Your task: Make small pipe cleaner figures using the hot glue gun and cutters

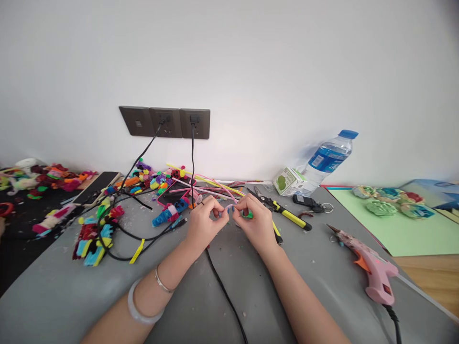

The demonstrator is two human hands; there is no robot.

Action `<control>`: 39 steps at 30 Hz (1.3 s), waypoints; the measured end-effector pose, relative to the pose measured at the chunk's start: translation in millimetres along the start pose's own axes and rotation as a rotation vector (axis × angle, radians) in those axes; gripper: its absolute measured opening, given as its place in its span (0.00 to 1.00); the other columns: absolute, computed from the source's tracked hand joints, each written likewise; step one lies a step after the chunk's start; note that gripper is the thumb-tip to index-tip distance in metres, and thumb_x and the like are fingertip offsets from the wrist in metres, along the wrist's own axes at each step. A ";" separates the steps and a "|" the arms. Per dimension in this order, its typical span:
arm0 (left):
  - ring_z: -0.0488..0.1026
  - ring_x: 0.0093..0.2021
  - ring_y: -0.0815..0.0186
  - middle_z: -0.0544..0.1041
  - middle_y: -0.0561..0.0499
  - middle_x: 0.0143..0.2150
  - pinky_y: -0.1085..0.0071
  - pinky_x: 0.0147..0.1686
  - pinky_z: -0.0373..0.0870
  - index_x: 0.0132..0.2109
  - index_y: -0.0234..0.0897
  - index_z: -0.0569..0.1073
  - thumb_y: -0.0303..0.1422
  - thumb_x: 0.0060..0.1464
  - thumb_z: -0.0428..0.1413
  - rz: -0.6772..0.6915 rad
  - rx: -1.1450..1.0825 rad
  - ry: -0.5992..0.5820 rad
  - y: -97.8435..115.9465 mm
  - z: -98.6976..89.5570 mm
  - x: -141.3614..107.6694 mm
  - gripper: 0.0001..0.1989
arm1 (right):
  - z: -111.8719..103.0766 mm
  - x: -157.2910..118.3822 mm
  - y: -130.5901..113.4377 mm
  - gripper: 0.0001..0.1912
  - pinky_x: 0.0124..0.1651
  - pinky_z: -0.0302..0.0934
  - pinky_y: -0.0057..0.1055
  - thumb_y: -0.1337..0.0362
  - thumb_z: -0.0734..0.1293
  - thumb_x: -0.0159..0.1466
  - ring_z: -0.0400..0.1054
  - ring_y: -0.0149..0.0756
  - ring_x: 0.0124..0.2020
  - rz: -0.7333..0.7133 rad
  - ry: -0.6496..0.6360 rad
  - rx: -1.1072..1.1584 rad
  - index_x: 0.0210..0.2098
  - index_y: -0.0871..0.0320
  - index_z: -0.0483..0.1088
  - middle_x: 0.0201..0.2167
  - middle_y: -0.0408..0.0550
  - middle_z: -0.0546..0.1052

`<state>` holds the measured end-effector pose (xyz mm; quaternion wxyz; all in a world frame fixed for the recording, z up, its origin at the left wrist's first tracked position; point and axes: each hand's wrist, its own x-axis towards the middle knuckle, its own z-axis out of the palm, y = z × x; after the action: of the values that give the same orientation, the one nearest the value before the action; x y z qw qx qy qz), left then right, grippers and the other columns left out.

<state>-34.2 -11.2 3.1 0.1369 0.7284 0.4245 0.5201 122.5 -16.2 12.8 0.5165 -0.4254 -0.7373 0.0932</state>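
Note:
My left hand (207,219) and my right hand (253,220) are close together over the middle of the grey table. Thumb and forefinger of each hand pinch a thin, pale pink-purple strip (230,207), which spans the small gap between the fingertips. Just behind the hands lie pink and yellow pipe cleaners (211,180). A blue fuzzy piece (163,216) rests to the left of my left hand. Right of my right hand are yellow-and-black pliers (291,216). A small green bit shows beside the right fingertips.
Black cables (122,258) loop at left among colourful fuzzy figures (93,239). A tilted water bottle (328,160), a small box (288,181) and keys (313,204) stand or lie back right. A pink glue gun (375,270) lies right, near green paper (389,234).

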 end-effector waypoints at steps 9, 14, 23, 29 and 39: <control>0.64 0.26 0.71 0.64 0.57 0.24 0.73 0.28 0.62 0.27 0.40 0.60 0.26 0.53 0.54 0.004 0.005 0.004 1.8 -0.3 -0.4 0.11 | 2.7 -2.7 0.2 0.12 0.31 0.57 0.32 0.73 0.63 0.62 0.59 0.33 0.25 -0.019 0.024 -0.074 0.27 0.52 0.58 0.26 0.43 0.67; 0.63 0.26 0.71 0.63 0.57 0.25 0.73 0.29 0.62 0.27 0.40 0.60 0.25 0.54 0.54 0.025 -0.012 -0.005 1.7 -0.8 -0.3 0.11 | 1.9 -2.5 -1.4 0.12 0.32 0.57 0.32 0.74 0.63 0.62 0.59 0.33 0.26 -0.026 0.035 -0.042 0.27 0.53 0.60 0.26 0.43 0.67; 0.67 0.28 0.71 0.69 0.56 0.28 0.75 0.31 0.65 0.32 0.38 0.67 0.25 0.58 0.55 0.059 -0.093 -0.032 -2.3 -2.2 2.0 0.06 | -14.1 6.6 12.5 0.10 0.32 0.57 0.32 0.61 0.64 0.68 0.64 0.35 0.31 0.167 -0.097 0.406 0.33 0.56 0.74 0.30 0.47 0.73; 0.69 0.31 0.69 0.71 0.53 0.31 0.74 0.33 0.66 0.35 0.38 0.70 0.28 0.62 0.54 0.100 -0.141 -0.065 -3.3 -1.7 2.4 0.05 | -17.6 8.1 21.8 0.13 0.33 0.58 0.30 0.53 0.69 0.64 0.63 0.34 0.31 0.425 -0.223 0.704 0.31 0.55 0.77 0.32 0.46 0.74; 0.70 0.31 0.69 0.72 0.52 0.33 0.73 0.34 0.67 0.37 0.38 0.71 0.31 0.64 0.54 0.155 -0.131 -0.049 -1.7 -3.5 4.3 0.06 | -11.7 2.7 33.2 0.14 0.32 0.60 0.29 0.51 0.76 0.55 0.62 0.32 0.31 0.645 -0.276 0.894 0.31 0.54 0.78 0.34 0.44 0.73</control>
<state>-37.6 -7.8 6.2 0.1541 0.7610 0.3284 0.5379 149.6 2.9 0.7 0.4908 -0.3529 -0.5194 0.6040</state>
